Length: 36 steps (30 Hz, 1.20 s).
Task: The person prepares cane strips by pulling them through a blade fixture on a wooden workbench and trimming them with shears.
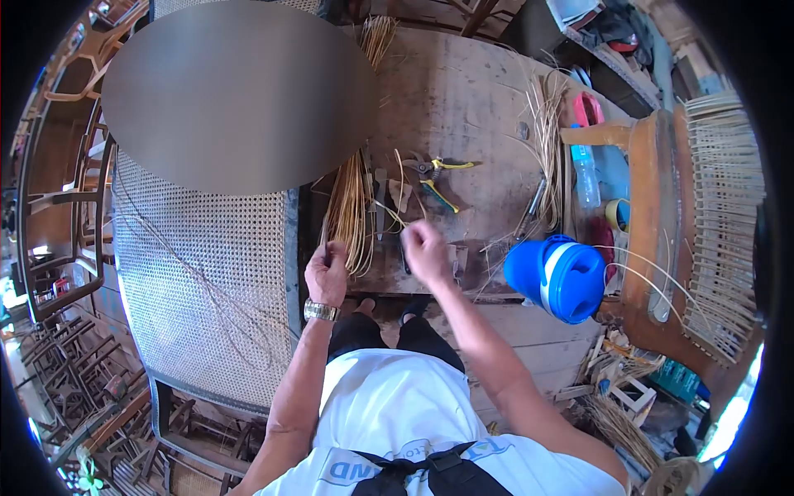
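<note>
My left hand [327, 273], with a metal watch on its wrist, is closed at the edge of the cane webbing panel [207, 240]. A thin piece sticks up from its fingers, too small to name. Right beside it lies a bundle of golden cane strands [354, 219]. My right hand [428, 255] is closed and slightly blurred above the wooden bench; what it grips is hidden. Pale strand ends [399, 217] come close to its fingers. Beyond it rest pruning shears [437, 175] with yellow handles, spread apart. A flat blade-like tool [380, 202] lies between bundle and shears.
A blue jug [556, 277] with a white band stands at the bench's right front. Loose cane strands [546, 124], a water bottle [586, 178] and a wooden chair [649, 215] are at right. A grey blurred oval covers the upper left. Chair frames [62, 248] stand left.
</note>
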Each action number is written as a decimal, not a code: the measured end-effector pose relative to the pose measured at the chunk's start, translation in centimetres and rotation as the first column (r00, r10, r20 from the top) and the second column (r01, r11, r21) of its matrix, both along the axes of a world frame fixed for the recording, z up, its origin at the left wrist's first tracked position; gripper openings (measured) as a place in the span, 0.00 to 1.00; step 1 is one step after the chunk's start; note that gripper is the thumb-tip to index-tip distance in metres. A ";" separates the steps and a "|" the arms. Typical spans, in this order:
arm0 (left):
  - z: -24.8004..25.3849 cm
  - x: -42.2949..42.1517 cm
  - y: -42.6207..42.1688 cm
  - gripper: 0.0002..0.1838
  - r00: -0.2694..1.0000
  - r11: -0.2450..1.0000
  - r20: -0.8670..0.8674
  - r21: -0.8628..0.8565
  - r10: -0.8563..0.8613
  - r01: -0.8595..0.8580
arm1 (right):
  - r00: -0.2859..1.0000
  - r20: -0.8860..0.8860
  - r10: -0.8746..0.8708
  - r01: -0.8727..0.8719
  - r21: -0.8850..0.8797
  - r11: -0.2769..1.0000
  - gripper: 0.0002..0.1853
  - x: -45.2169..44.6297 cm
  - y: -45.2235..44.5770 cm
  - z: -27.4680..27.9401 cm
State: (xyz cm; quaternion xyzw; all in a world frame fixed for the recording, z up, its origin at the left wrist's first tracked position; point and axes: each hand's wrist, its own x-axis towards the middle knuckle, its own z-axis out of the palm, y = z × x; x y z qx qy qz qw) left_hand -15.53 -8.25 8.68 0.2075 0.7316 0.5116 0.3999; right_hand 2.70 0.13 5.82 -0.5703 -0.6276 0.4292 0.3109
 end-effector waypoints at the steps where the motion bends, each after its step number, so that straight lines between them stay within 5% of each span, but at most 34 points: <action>1: 0.0 0.3 0.1 0.13 0.985 0.995 -0.142 -0.048 -0.098 0.092 | 0.995 0.060 0.079 -0.066 -0.192 0.979 0.15 -0.7 -1.9 -0.3; 2: 0.0 0.5 0.3 0.13 0.939 0.979 -0.279 -0.106 -0.200 0.176 | 0.981 0.102 0.165 -0.115 -0.378 0.919 0.18 -1.6 -3.4 -0.8; 5: -1.3 0.7 1.2 0.15 0.870 0.949 -0.391 -0.213 -0.301 0.233 | 0.934 -0.344 -0.097 -0.202 -0.732 0.651 0.18 -4.1 -5.2 -4.4; 8: -3.7 -1.2 1.5 0.18 0.724 0.843 -0.453 -0.408 -0.521 0.351 | 0.934 -0.351 -0.072 -0.168 -0.607 0.777 0.15 -5.0 -5.5 -5.5; 10: -4.6 -2.5 1.5 0.16 0.854 0.877 -0.244 -0.275 -0.459 0.393 | 0.882 -0.466 -0.073 -0.248 -0.591 0.768 0.14 -4.2 -5.3 -2.7; 11: -5.0 -3.4 1.3 0.14 0.915 0.904 0.006 -0.153 -0.403 0.399 | 0.816 -0.573 -0.076 -0.322 -0.561 0.763 0.13 -3.7 -5.1 -1.1; 14: -2.6 -5.1 1.3 0.17 0.893 0.887 0.220 -0.167 -0.392 0.430 | 0.833 -0.551 -0.051 -0.368 -0.621 0.692 0.13 -3.1 -4.0 0.9; 20: -1.6 -4.6 1.1 0.17 0.916 0.967 0.327 -0.027 -0.231 0.254 | 0.816 -0.577 -0.024 -0.385 -0.575 0.722 0.11 -4.8 -3.3 2.4; 24: 1.4 -4.2 1.9 0.13 0.659 0.990 0.749 -0.032 -0.068 0.139 | 0.869 -0.488 0.088 -0.373 -0.527 0.764 0.10 -5.7 -3.0 3.5; 25: 0.5 -4.7 1.7 0.12 0.628 0.971 0.758 0.029 -0.175 0.236 | 0.872 -0.481 0.088 -0.369 -0.527 0.766 0.10 -5.9 -3.0 3.7; 36: -1.5 -4.7 2.5 0.07 0.662 0.977 0.732 0.022 -0.160 0.212 | 0.900 -0.430 0.073 -0.312 -0.518 0.796 0.09 -5.2 -3.0 4.5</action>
